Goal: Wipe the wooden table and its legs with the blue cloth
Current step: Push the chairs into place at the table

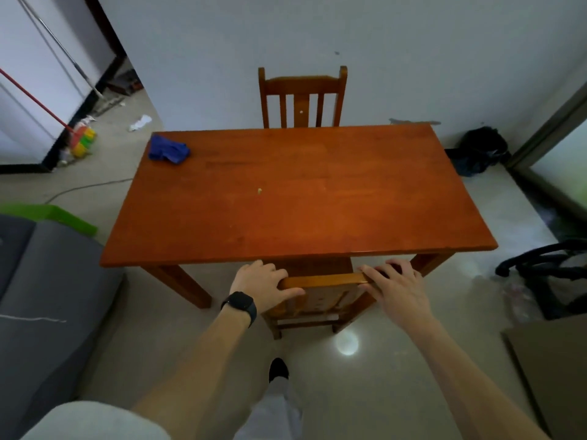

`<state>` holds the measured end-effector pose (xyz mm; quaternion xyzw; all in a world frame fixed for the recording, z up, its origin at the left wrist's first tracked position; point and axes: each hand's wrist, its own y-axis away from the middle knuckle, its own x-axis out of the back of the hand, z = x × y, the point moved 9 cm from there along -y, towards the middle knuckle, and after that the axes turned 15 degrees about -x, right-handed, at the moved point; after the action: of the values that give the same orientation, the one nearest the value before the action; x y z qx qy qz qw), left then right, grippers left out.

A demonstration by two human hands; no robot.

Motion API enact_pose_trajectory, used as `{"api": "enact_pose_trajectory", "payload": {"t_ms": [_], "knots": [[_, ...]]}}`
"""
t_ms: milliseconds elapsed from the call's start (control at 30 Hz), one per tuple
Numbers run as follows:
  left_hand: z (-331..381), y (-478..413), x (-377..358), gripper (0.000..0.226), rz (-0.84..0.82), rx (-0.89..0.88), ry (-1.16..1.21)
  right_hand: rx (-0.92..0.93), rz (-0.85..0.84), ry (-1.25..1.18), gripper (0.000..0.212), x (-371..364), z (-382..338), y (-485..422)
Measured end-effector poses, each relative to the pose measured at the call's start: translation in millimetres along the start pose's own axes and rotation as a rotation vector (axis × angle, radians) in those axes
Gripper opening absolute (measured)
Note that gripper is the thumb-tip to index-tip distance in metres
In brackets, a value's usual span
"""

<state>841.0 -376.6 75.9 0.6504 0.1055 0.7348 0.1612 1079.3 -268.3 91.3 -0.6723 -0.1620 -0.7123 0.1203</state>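
Wooden table (301, 201) sits by wall. Blue cloth (168, 148) bunched on far left corner, well apart from hands. Left hand (263, 285) nearer. Both hold near chair (320, 281) top bar; right hand (394, 287) maybe loosely.

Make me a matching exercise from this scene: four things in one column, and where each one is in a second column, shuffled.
Things:
1. blue cloth
2. near chair
3. far chair
4. black watch

Places:
A. on the wrist of the left hand
B. against the wall, beyond the wooden table
C. top rail held by left hand and right hand
D. on the table's far left corner

Pairs: 1-D, 2-C, 3-B, 4-A
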Motion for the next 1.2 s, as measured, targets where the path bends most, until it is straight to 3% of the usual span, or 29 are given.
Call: {"api": "enact_pose_trajectory", "payload": {"t_ms": [233,633,767,933,1133,1200], "knots": [[-35.3,-22.6,11.3,0.079,0.002,0.009,-0.012,0.014,0.064,-0.038,0.052,7.9,-19.1,-28.4],[-40.7,-38.6,20.1,0.083,0.025,0.005,-0.044,0.000,0.025,-0.044,0.055,8.5,-18.5,-50.6],[-41.0,-42.6,19.2,0.084,0.016,-0.004,-0.033,-0.018,-0.018,0.016,0.060,6.3,-16.4,-52.2],[-40.9,-38.8,26.1,0.086,0.061,-0.023,-0.053,-0.113,-0.199,0.018,0.052,9.1,-24.2,-46.4],[-42.9,-14.2,21.3,0.047,0.117,-0.203,0.134,-0.272,-0.305,-0.071,0.045,20.6,-72.4,-15.9],[-55.3,9.0,17.3,0.045,0.181,-0.264,0.191,-0.266,-0.246,-0.195,0.040,33.0,-110.2,-2.9]]}}
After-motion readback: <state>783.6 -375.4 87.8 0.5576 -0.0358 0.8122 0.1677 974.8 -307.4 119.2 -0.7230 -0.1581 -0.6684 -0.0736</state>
